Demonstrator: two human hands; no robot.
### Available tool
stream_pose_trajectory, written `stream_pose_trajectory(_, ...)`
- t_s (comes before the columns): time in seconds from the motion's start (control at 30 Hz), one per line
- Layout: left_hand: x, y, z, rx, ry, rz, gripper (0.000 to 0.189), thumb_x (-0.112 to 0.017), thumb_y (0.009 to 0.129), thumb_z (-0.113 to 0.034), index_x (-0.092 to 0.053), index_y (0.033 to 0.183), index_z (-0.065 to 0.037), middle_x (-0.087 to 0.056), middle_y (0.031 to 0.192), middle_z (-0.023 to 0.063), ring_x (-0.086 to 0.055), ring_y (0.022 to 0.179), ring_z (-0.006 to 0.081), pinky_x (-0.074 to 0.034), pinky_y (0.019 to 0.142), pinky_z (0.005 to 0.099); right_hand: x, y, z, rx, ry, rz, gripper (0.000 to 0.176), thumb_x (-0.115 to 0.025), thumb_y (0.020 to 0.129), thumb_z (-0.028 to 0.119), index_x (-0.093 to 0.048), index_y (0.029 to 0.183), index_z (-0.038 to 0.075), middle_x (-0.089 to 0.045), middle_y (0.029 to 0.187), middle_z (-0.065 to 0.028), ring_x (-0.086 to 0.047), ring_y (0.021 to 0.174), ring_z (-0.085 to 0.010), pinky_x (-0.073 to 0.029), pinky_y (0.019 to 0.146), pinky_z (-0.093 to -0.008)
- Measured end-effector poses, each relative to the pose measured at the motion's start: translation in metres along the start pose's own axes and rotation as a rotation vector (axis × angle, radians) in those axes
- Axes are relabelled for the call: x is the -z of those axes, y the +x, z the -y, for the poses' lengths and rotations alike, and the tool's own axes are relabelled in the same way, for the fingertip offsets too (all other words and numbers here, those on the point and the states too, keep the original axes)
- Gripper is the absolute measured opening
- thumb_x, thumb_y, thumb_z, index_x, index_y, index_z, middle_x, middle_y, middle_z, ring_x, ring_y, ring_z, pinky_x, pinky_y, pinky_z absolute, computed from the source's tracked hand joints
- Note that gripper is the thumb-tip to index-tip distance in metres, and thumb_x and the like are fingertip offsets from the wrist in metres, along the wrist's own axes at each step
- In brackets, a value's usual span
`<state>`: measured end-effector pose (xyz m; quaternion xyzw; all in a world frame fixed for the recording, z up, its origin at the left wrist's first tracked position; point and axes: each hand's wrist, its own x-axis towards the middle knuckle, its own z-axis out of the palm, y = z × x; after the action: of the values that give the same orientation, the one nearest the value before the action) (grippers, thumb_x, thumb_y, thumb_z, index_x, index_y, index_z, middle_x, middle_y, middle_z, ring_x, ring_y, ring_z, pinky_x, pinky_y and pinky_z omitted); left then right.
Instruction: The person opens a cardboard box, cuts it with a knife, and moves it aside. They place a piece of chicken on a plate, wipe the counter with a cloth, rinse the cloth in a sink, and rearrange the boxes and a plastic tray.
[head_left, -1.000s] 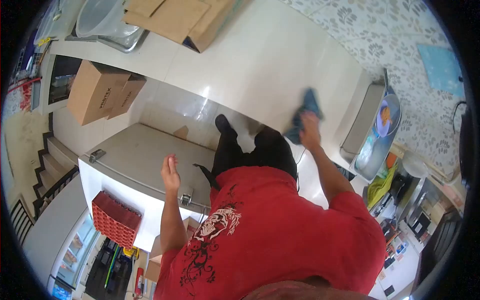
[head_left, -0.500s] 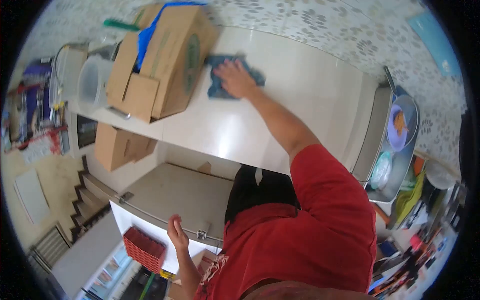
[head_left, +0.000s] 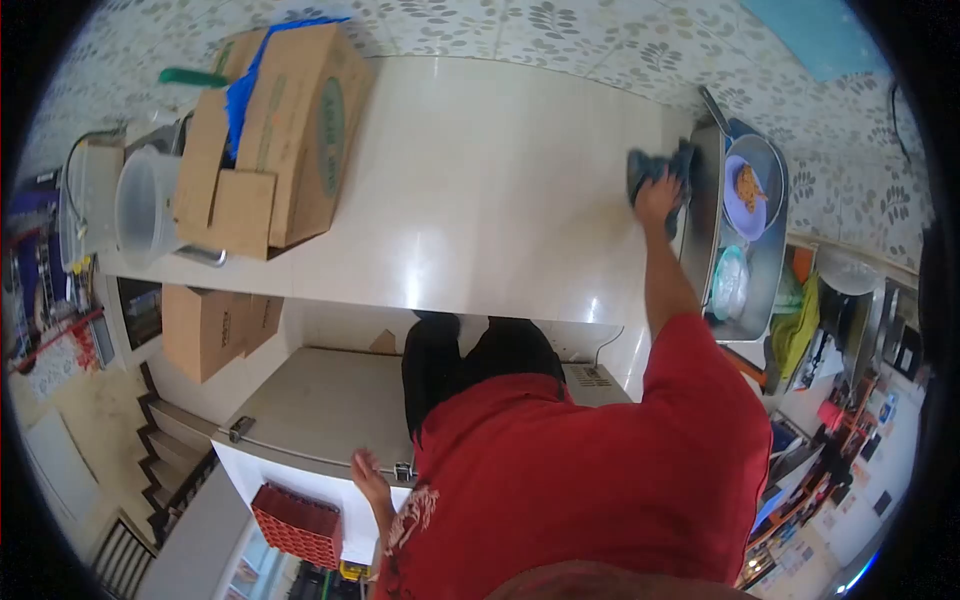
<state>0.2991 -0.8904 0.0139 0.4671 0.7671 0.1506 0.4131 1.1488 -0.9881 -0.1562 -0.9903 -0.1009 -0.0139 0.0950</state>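
A dark blue-green cloth (head_left: 645, 168) lies bunched at the right end of the pale counter (head_left: 480, 180), against the side of a metal tray (head_left: 706, 180). My right hand (head_left: 657, 197) is on the cloth, fingers pressed into it; the arm is stretched out. Low on the left, my left hand (head_left: 371, 480) hangs beside my body with its fingers apart and nothing in them. It is nearest to the metal latch (head_left: 403, 471) on the edge of a grey lid below the counter.
At the counter's left stand an opened cardboard box (head_left: 300, 140) and a clear plastic bucket (head_left: 148, 205). The tray holds a pan with a purple bowl (head_left: 742, 210) of orange food, and a plastic-wrapped item (head_left: 729, 283). Another carton (head_left: 215, 325) sits lower left; a red basket (head_left: 297, 525) hangs below.
My right hand has carried the cloth from beside the cardboard box across the counter to the tray at the right. The view has shifted; my left hand stays low and empty.
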Motion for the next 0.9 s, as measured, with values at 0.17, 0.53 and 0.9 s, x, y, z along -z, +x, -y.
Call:
stream_pose_trajectory(0.17, -0.019, 0.112, -0.077, -0.276, 0.258, 0.305, 0.044, -0.044, 0.111, -0.038, -0.065, 0.114, 0.001, -0.07, 0.095, 0.0141, -0.067, 0.088, 0.0235, -0.053, 0.081, 0.0378, 0.038, -0.254, -0.101, 0.281, 0.078, 0.208, 0.078, -0.066, 0.088, 0.011, -0.034, 0.159, 0.015, -0.037, 0.16, -0.021, -0.023, 0.153, -0.0418, -0.017, 0.125, -0.0557)
stream_pose_trajectory(0.53, -0.059, 0.254, -0.295, -1.015, 0.255, 0.761, 0.029, -0.047, 0.108, -0.02, -0.065, 0.116, 0.001, -0.07, 0.102, 0.015, -0.067, 0.093, 0.0225, -0.054, 0.087, 0.0358, 0.148, -0.516, -0.254, -1.205, 0.767, -0.263, 0.041, -0.058, 0.101, 0.036, -0.065, 0.126, 0.003, -0.07, 0.109, -0.014, -0.069, 0.093, -0.0234, -0.057, 0.077, -0.0433)
stream_pose_trajectory(0.9, -0.306, -0.096, -0.339, -1.505, 0.167, 1.708, 0.039, -0.044, 0.11, -0.029, -0.064, 0.111, 0.004, -0.068, 0.101, 0.0128, -0.066, 0.095, 0.0216, -0.052, 0.088, 0.036, 0.272, -0.551, -0.179, -1.14, 1.396, -0.735, 0.034, -0.055, 0.106, 0.022, -0.063, 0.128, -0.002, -0.07, 0.115, -0.0103, -0.065, 0.105, -0.0201, -0.051, 0.094, -0.0342)
